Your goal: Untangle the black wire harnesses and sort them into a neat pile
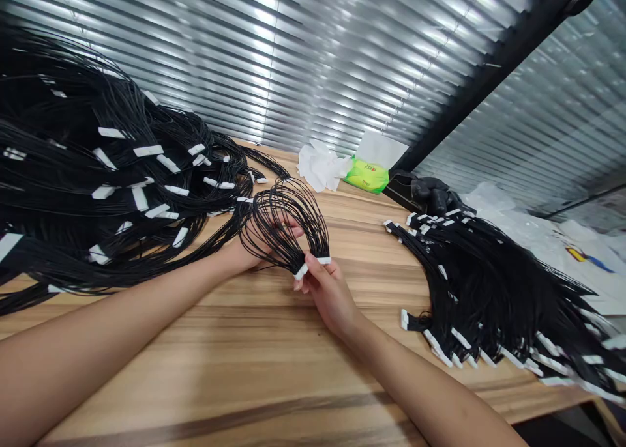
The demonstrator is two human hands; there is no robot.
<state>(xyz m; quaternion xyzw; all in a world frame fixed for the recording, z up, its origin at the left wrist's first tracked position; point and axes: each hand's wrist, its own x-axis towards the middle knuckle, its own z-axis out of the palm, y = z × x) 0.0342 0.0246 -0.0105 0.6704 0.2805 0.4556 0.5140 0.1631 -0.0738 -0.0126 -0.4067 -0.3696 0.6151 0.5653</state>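
A black wire harness (288, 219) with white connectors is bent into a loop above the middle of the wooden table. My right hand (327, 287) pinches it by two white connectors (302, 272) at the near end of the loop, thumb on top. Behind the wires, my left hand (267, 237) is partly covered; its fingers curl round the strands from the far side. To the left lies a large heap of black wire harnesses (147, 206), and its nearest strands reach close to my left wrist.
A second pile of harnesses (489, 290) spreads over the right side of the table (235, 369). Crumpled tissue (320, 165) and a green tissue pack (366, 175) sit at the back, before the slatted blinds (293, 56). A black bundle (430, 193) and clear plastic (493, 202) lie behind the right pile.
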